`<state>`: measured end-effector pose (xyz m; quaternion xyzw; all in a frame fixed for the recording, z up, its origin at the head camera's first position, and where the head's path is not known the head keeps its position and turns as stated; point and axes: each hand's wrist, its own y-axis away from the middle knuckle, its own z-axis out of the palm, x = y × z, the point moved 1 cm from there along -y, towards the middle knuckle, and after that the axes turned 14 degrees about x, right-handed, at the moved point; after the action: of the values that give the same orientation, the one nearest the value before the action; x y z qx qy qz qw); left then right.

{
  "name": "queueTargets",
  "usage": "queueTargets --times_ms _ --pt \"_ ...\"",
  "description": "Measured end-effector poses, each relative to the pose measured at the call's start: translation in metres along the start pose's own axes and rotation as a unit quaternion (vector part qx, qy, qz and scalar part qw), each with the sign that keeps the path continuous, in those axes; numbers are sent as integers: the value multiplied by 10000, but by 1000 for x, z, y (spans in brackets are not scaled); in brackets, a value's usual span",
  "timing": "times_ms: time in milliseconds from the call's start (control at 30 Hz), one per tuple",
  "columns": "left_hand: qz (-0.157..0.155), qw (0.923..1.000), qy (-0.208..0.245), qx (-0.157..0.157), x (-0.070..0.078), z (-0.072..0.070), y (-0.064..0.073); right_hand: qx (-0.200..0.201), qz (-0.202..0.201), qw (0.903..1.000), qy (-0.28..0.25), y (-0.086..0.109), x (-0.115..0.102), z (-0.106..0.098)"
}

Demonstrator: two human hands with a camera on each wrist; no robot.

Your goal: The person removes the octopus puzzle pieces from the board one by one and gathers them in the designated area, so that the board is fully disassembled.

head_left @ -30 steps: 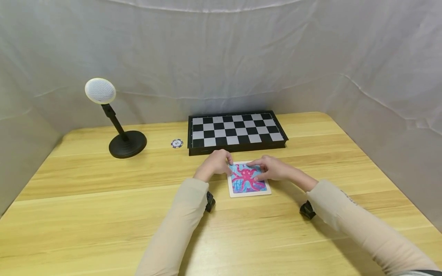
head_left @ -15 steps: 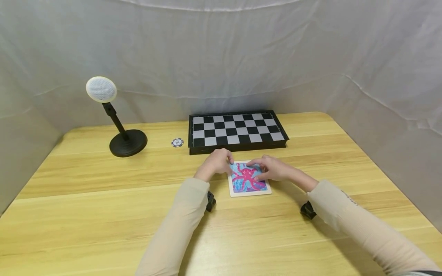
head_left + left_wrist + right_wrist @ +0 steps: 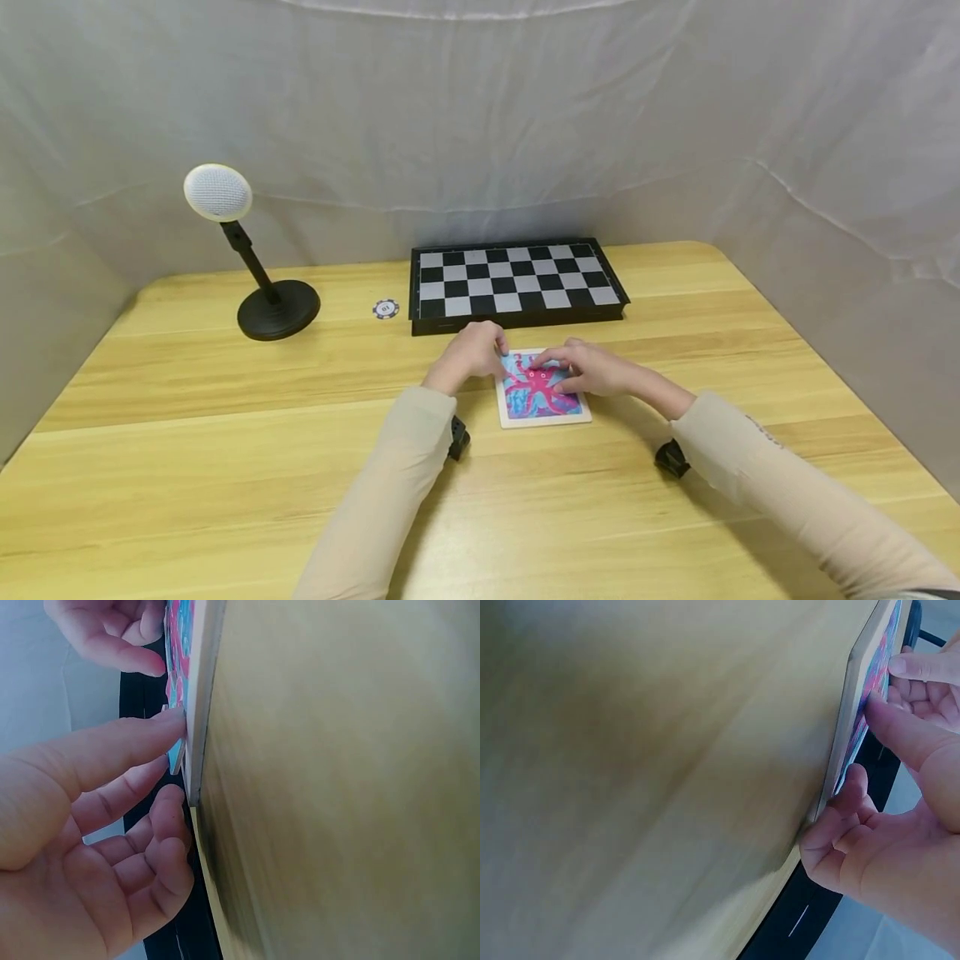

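An octopus jigsaw puzzle (image 3: 542,400), pink on blue in a pale square frame, lies on the table. My left hand (image 3: 471,352) is at its far left corner. In the left wrist view a thin blue puzzle piece (image 3: 177,757) tilts up there, pinched between thumb and index finger; the other fingers curl loosely. From the right, my right hand (image 3: 596,368) reaches over the puzzle. Its thumb and index finger touch the picture, spread apart, with nothing visible between them. Part of the picture's far side is hidden under the fingers.
Behind the hands lies a folded black-and-white chessboard (image 3: 517,283). A poker chip (image 3: 386,309) is left of it. Farther left stands a microphone-like round white head on a black stand (image 3: 258,271). A pale curtain (image 3: 480,125) surrounds the wooden table (image 3: 225,483).
The right index finger has shifted slightly left and nearer across the picture. My left hand keeps its place at the corner, and the puzzle frame stays put.
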<state>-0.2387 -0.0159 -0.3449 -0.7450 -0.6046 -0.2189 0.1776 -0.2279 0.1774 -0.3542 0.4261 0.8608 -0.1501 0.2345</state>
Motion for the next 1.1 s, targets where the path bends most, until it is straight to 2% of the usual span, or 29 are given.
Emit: queueTargets --times_ms 133,500,700,800,967,1100 --pt "-19 10000 29 -1 0 0 0 -83 -266 9996 -21 0 -4 0" --pt "120 9999 42 107 0 -2 -3 -255 -580 9980 -25 -1 -5 0" --pt "347 9989 258 181 -2 -3 -4 -156 -842 9962 187 0 -4 1" --pt "335 9984 415 170 -4 -3 -5 -156 -922 9954 226 0 -4 2" --pt "255 9969 730 146 -7 -3 -4 -197 -855 9959 199 0 -4 3" --pt "53 9934 1140 152 -9 -3 -4 -135 -572 9982 109 1 -4 2"
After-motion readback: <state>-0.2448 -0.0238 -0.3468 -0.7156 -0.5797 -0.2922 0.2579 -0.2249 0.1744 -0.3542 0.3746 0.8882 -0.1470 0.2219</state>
